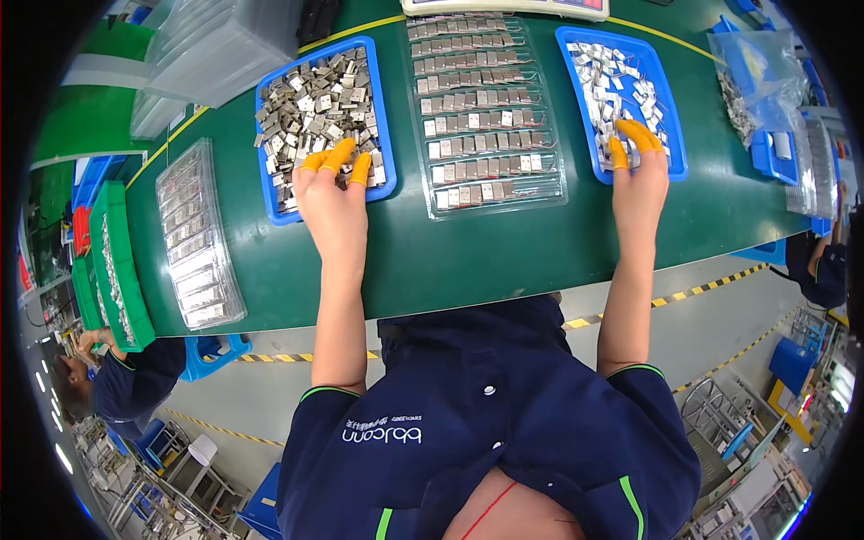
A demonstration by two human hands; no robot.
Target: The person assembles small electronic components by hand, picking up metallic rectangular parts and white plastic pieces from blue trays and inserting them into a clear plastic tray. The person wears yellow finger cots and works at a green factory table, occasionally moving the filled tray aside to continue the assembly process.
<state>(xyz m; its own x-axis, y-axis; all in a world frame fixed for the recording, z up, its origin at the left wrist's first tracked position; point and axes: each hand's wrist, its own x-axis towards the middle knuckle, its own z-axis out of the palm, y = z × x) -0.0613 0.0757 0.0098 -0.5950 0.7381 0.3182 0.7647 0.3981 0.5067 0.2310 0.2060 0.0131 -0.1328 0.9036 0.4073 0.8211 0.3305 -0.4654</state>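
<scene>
My left hand [331, 200] reaches over the near end of a blue tray [389, 169] heaped with metal USB connectors [317, 101]. Yellow finger cots cover its fingertips, which are apart and touch or hover just above the pile. My right hand [641, 180], also in yellow finger cots, dips into a second blue tray [677, 148] of small white connector pieces [601, 70]. Its thumb and fingers are a little apart, and no piece shows between them. Between the hands lies a clear plastic blister tray [421, 175] with rows of metal connectors and thin wires.
Another clear blister tray [200, 234] lies on the green table [450, 270] at the left. Stacked clear trays [216, 63] stand behind. A white device [504, 7] sits at the far edge. Green bins [121, 261] are near a co-worker [135, 387] at left; another person [819, 265] is at right.
</scene>
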